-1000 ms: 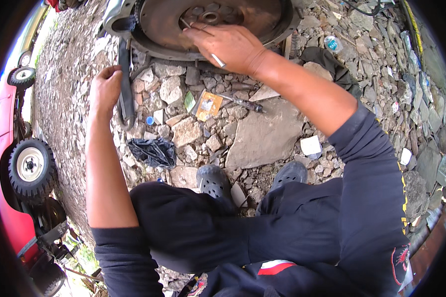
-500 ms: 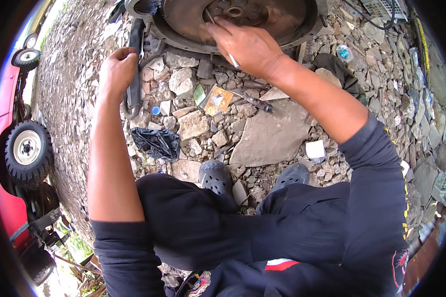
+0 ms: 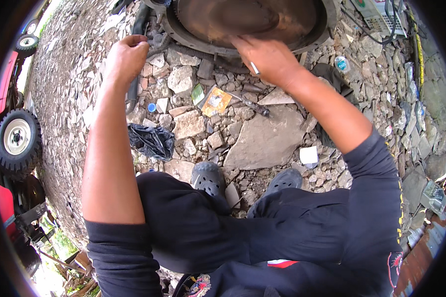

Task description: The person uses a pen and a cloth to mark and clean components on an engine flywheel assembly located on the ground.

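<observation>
At the top stands a large round metal flywheel [image 3: 292, 22], brown with wear, inside a grey metal housing [image 3: 203, 46]. My right hand [image 3: 270, 58] is at its lower face, fingertips against or just in front of the metal. The fingers are closed, and a thin white stick [image 3: 254, 68] pokes out from under them; its other end is hidden. Left of the housing, my left hand [image 3: 126, 59] is held with curled fingers beside a black hose [image 3: 140, 22]. Whatever those fingers hold, if anything, cannot be made out.
Broken stones cover the ground, with a large flat slab [image 3: 265, 136] before my feet. A black plastic bag [image 3: 151, 141], an orange packet [image 3: 216, 101] and a dark metal rod [image 3: 255, 106] lie there. Dark cloth [image 3: 332, 79] and a plastic crate [image 3: 381, 20] are right; a red vehicle's wheel [image 3: 17, 137] is left.
My right hand has shifted right and slightly down across the flywheel; the thin piece at its fingertips no longer shows. My left hand is a little higher and further right. The view has shifted.
</observation>
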Motion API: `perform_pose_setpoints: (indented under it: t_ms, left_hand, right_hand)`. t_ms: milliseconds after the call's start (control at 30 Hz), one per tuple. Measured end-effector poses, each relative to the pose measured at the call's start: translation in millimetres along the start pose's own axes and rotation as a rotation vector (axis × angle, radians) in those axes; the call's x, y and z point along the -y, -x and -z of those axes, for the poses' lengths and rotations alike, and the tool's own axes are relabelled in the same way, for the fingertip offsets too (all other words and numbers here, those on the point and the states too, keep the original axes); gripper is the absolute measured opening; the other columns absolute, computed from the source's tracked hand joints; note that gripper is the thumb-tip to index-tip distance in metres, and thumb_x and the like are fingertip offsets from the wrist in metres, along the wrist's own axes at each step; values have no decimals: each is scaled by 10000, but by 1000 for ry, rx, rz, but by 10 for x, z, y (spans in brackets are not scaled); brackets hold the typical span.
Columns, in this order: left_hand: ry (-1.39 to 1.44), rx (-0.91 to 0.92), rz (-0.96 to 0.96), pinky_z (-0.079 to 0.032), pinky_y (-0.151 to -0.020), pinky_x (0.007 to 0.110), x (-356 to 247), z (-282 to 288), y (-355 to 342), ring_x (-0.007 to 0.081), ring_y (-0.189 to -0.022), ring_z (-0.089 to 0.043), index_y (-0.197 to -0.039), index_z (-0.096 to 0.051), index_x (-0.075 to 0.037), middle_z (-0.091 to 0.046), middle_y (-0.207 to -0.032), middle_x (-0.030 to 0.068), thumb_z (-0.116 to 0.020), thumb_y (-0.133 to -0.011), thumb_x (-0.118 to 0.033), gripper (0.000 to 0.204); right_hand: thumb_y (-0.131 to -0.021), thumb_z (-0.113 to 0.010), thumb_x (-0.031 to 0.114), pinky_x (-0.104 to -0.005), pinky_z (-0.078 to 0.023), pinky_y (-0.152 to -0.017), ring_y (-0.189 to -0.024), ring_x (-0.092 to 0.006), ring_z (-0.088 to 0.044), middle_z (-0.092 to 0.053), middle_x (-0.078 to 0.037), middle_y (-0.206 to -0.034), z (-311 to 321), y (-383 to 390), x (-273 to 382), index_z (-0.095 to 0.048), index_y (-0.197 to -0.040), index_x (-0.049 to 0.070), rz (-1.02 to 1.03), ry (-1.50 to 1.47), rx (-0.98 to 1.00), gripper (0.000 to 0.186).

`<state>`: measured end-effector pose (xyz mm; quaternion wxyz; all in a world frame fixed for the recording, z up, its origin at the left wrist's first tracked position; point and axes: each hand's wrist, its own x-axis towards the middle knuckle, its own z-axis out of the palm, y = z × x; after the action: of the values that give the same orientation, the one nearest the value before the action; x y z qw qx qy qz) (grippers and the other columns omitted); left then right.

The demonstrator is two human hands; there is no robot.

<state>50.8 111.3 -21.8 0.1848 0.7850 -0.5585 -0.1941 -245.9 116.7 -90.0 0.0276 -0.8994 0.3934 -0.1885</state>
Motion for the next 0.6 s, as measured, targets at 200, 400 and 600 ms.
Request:
perform_pose_setpoints:
  t_ms: [200, 400, 600]
  left_hand:
    - [48, 39, -25, -469, -862, 308, -129, 30, 41, 189, -924, -629, -1146, -675, -50, -694, -1020, 120, -582, -833, -242, 379]
    - [51, 27, -52, -494, -891, 330, -108, -67, 20, 232, -948, -671, -1112, -699, -95, -714, -990, 135, -579, -801, -275, 379]
    - [-5, 9, -22, -485, -878, 324, -49, 13, 41, 210, -930, -651, -1129, -693, -93, -704, -998, 122, -578, -812, -261, 377]
  right_hand:
    - [-858, -551, 117, -409, -552, -665, -796, -322, -669, -670, -156, -984, 177, 42, -23, -589, -1141, -11, 98, 5, -280, 313]
    - [-826, -601, 122, -418, -546, -644, -770, -335, -662, -664, -145, -921, 39, 107, -103, -582, -1145, 54, -25, 61, -84, 327]
    - [-845, -585, 159, -435, -545, -640, -743, -346, -658, -672, -144, -850, 237, -170, -60, -589, -1119, 57, 31, -11, -140, 293]
